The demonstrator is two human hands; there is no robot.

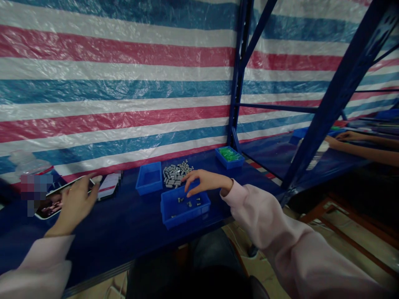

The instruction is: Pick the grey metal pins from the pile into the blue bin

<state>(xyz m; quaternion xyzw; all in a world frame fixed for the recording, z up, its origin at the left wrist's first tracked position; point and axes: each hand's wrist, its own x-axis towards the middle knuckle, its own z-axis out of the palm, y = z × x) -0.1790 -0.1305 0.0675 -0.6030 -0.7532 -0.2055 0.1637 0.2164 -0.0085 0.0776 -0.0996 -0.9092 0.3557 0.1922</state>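
Observation:
My left hand rests on a phone lying at the left of the blue bench, fingers spread over its screen. My right hand hovers over the near blue bin, which holds a few small grey parts. Its fingers are loosely apart and nothing shows in them. Just behind that hand lies a pile of small grey metal pieces.
An empty blue bin sits left of the pile, and a bin with green parts sits at the back right. A second phone and a plastic bottle lie at left. Another person's arms work beyond the blue rack post.

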